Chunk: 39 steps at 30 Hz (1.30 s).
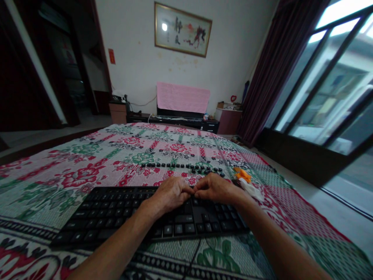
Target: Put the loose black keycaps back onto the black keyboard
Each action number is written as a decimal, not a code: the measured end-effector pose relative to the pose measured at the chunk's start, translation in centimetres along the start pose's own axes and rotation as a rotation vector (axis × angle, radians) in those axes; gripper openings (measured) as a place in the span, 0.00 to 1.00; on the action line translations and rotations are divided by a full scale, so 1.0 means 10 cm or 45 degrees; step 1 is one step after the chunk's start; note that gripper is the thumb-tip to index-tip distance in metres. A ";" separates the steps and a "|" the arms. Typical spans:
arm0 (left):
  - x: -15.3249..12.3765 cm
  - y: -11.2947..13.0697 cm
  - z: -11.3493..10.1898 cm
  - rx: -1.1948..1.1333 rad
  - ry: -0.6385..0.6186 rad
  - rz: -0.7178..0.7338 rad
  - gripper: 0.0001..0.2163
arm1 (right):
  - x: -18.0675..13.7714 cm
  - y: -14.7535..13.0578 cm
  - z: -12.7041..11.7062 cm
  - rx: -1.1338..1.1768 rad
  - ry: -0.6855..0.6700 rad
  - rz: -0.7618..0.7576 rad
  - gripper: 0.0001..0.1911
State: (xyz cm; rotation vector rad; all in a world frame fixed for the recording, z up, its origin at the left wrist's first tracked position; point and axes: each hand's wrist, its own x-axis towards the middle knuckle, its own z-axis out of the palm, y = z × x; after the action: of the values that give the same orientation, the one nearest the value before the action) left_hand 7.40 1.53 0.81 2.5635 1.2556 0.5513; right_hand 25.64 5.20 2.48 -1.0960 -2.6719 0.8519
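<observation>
The black keyboard (112,213) lies on the flowered bedspread (84,175). At its upper edge, left hand (171,191) and right hand (215,188) meet; whether their fingers grasp something, I cannot tell. Probably one key is being handled, requiring next steady fingertips. Beyond lie loose keycaps (178,166).

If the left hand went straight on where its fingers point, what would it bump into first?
Most likely the right hand: its fingertips face those of the left hand over the keyboard. Whether they already touch is hard to tell.
</observation>
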 end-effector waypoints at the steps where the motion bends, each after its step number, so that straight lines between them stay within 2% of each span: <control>1: 0.00 0.00 0.00 0.005 0.003 0.002 0.11 | 0.00 0.00 0.00 -0.003 -0.004 -0.008 0.12; 13: 0.01 -0.02 0.07 -0.119 0.033 -0.056 0.10 | -0.01 -0.13 0.03 -0.094 0.033 0.122 0.11; 19: 0.02 0.00 0.08 -0.119 0.049 -0.144 0.11 | 0.00 -0.12 0.07 -0.146 0.088 0.152 0.11; 23: 0.03 0.01 0.08 -0.125 0.049 -0.128 0.11 | 0.02 -0.11 0.09 -0.193 0.120 0.166 0.11; 33: 0.02 0.00 0.07 -0.029 0.050 -0.087 0.10 | 0.01 -0.05 0.02 -0.034 0.036 0.063 0.11; 39: 0.03 0.00 0.08 0.001 0.066 -0.118 0.10 | 0.01 -0.01 0.02 -0.007 0.027 0.102 0.11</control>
State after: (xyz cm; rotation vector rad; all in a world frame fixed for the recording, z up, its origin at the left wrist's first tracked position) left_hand 7.92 1.70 0.13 2.4919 1.3839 0.6010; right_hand 25.44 5.13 2.38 -1.2136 -2.6307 0.8418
